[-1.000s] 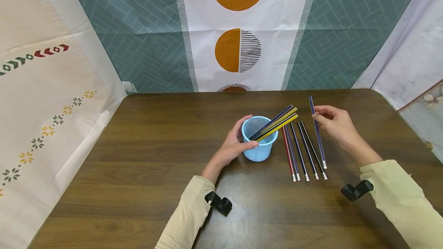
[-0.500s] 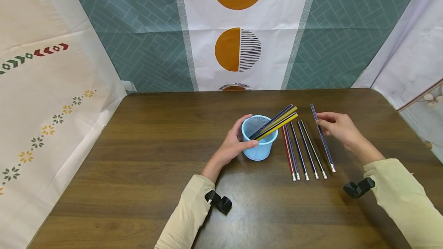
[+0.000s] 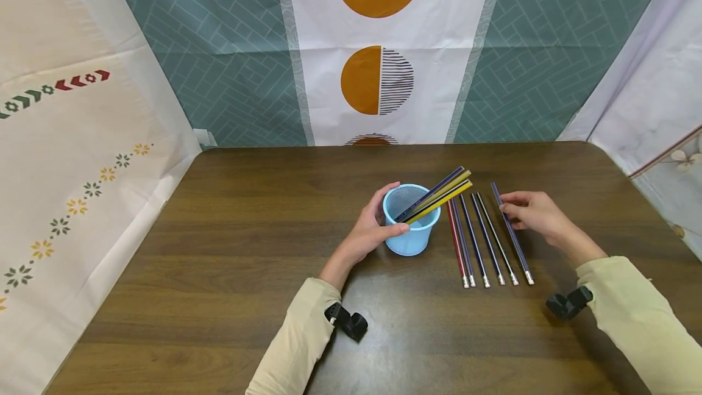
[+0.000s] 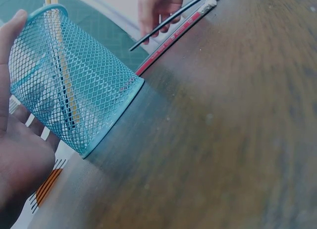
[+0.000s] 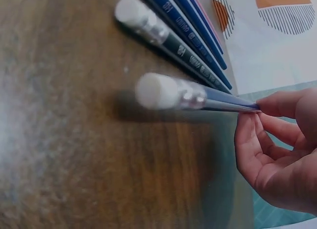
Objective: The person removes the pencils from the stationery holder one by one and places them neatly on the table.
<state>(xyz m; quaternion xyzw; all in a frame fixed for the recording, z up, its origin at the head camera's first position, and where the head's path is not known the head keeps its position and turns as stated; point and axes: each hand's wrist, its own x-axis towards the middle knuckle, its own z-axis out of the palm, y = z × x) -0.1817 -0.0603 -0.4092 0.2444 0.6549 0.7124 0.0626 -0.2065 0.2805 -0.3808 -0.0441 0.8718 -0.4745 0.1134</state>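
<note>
A light blue mesh pencil cup (image 3: 408, 244) is held by my left hand (image 3: 368, 228), fingers behind it and thumb over the front rim. Several blue and yellow pencils (image 3: 443, 201) lean to the right inside the cup. My right hand (image 3: 536, 215) pinches a blue pencil (image 5: 223, 100) between thumb and fingers. That pencil is at the right end of a row, its white eraser end toward me; in the right wrist view it casts a shadow on the table. Several pencils lie side by side between it and the cup, including a red pencil (image 3: 457, 242) and a dark green pencil (image 3: 496, 236).
The brown wooden table (image 3: 247, 230) reaches to a patterned teal and white cloth (image 3: 247, 78) at the back. Pale cloths hang at the left and right sides. A black camera mount (image 3: 347, 323) sits on the left wrist, another black mount (image 3: 570, 303) on the right.
My right hand has lowered the blue pencil and brought it toward me, slightly right, alongside the row. The left hand and the cup have stayed still.
</note>
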